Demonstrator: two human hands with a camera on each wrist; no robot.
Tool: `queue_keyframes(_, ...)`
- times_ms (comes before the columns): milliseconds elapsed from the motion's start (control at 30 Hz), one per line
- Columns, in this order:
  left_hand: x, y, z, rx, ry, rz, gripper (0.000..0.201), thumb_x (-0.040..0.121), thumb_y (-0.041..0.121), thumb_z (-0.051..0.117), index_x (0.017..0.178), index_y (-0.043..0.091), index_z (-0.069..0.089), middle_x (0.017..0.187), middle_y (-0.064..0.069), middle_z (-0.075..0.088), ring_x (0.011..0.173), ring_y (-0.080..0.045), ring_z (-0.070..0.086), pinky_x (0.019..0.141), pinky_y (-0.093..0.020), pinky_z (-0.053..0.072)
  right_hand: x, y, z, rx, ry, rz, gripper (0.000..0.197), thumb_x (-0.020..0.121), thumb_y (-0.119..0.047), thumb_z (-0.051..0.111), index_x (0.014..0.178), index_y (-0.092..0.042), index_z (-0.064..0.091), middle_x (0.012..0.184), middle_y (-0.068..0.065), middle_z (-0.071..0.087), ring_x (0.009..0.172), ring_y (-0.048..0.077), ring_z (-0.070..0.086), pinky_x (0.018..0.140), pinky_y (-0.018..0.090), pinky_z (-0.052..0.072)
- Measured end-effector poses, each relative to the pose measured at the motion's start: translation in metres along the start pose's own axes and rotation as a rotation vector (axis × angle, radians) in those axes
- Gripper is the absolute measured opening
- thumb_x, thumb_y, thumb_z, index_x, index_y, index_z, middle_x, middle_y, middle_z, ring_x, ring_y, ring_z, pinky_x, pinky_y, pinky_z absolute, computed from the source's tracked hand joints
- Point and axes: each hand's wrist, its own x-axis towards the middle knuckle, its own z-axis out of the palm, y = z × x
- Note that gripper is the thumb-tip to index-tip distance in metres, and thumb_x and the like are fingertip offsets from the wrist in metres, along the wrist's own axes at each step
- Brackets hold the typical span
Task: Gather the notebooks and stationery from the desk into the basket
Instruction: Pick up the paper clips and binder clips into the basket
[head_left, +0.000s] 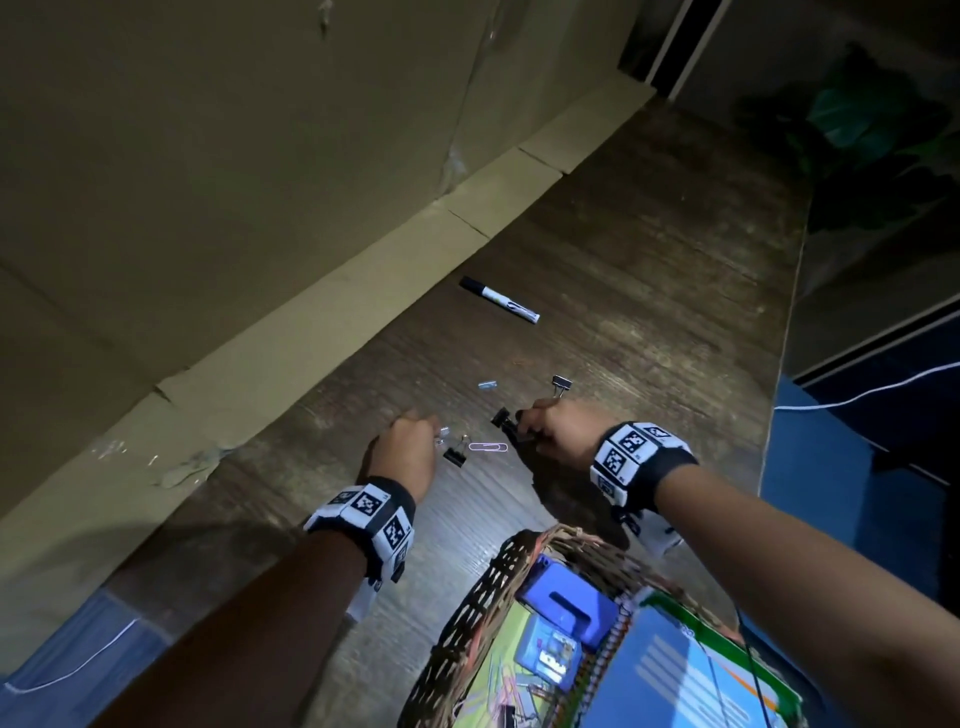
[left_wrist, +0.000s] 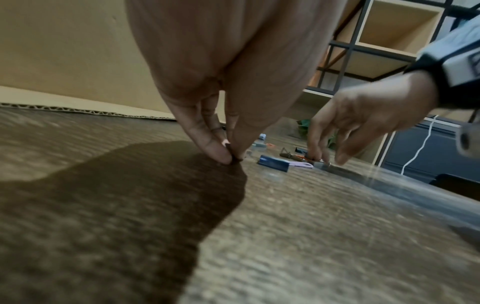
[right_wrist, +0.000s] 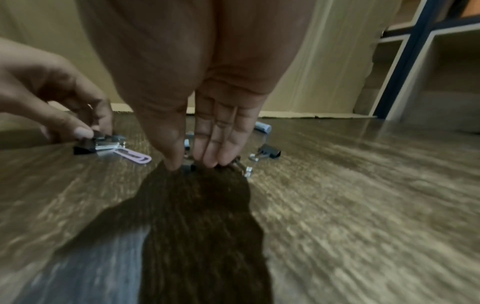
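On the wooden desk my left hand pinches a small dark clip between thumb and fingertips, right at the desk surface. In the head view this hand sits beside a black binder clip and a pink paper clip. My right hand points down, thumb and fingers closed round another black binder clip. A third binder clip lies just beyond that hand. The woven basket stands at the near edge with notebooks and a blue hole punch inside.
A black and white marker lies farther back near the cardboard wall. A small blue-grey piece rests between the marker and my hands. The desk's right edge drops off to a dark floor with a white cable.
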Motion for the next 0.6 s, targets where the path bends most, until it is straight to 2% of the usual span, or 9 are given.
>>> queue_keyframes(67, -0.001, -0.003, -0.002, 0.034, -0.009, -0.008, 0.034, 0.084, -0.006, 0.045, 0.110, 0.011, 0.058, 0.109, -0.016, 0.062, 0.097, -0.036, 0.061, 0.079, -0.042, 0.051, 0.008, 0.002, 0.008, 0.003, 0.006, 0.011, 0.026, 0.082, -0.022, 0.061, 0.109, -0.023, 0.060, 0.109, 0.003, 0.062, 0.097, 0.028, 0.062, 0.073, 0.030, 0.045)
queue_keyframes(167, 0.001, -0.011, 0.000, 0.012, 0.012, -0.009, 0.035, 0.083, -0.005, 0.050, 0.114, 0.012, 0.052, 0.106, -0.016, 0.064, 0.095, -0.035, 0.062, 0.077, -0.042, 0.051, 0.015, 0.000, 0.012, -0.002, 0.039, 0.046, 0.023, 0.085, -0.027, 0.057, 0.108, -0.024, 0.059, 0.107, 0.002, 0.062, 0.096, 0.026, 0.061, 0.067, 0.029, 0.041)
queue_keyframes(300, -0.005, -0.016, 0.005, 0.012, 0.021, 0.008, 0.028, 0.086, 0.003, 0.056, 0.112, 0.012, 0.051, 0.108, -0.014, 0.064, 0.093, -0.034, 0.063, 0.075, -0.041, 0.052, 0.018, -0.002, 0.010, 0.002, 0.022, 0.048, 0.018, 0.085, -0.023, 0.056, 0.101, -0.022, 0.063, 0.106, 0.003, 0.065, 0.095, 0.028, 0.063, 0.073, 0.034, 0.050)
queue_keyframes(400, -0.016, -0.018, 0.008, -0.003, 0.044, 0.005, 0.024, 0.089, 0.009, 0.055, 0.113, 0.014, 0.053, 0.111, -0.012, 0.063, 0.097, -0.032, 0.062, 0.078, -0.039, 0.049, 0.016, -0.005, 0.011, -0.019, 0.035, 0.049, 0.016, 0.084, -0.022, 0.055, 0.095, -0.021, 0.066, 0.104, 0.002, 0.067, 0.092, 0.029, 0.064, 0.074, 0.036, 0.053)
queue_keyframes(500, -0.027, -0.019, 0.005, -0.172, 0.124, -0.014, 0.017, 0.086, 0.006, 0.056, 0.101, 0.012, 0.062, 0.103, -0.014, 0.063, 0.088, -0.032, 0.062, 0.078, -0.041, 0.052, 0.013, -0.006, 0.012, -0.038, 0.067, 0.047, 0.025, 0.081, -0.020, 0.056, 0.104, -0.019, 0.066, 0.103, 0.003, 0.068, 0.089, 0.028, 0.064, 0.066, 0.031, 0.045)
queue_keyframes(600, -0.046, -0.013, -0.004, -0.279, 0.135, -0.034, 0.017, 0.085, 0.007, 0.056, 0.093, 0.016, 0.068, 0.095, -0.007, 0.061, 0.082, -0.028, 0.064, 0.080, -0.038, 0.053, 0.006, -0.005, 0.006, 0.016, 0.089, 0.048, 0.038, 0.078, -0.020, 0.061, 0.115, -0.022, 0.061, 0.097, 0.003, 0.065, 0.086, 0.027, 0.062, 0.063, 0.027, 0.034)
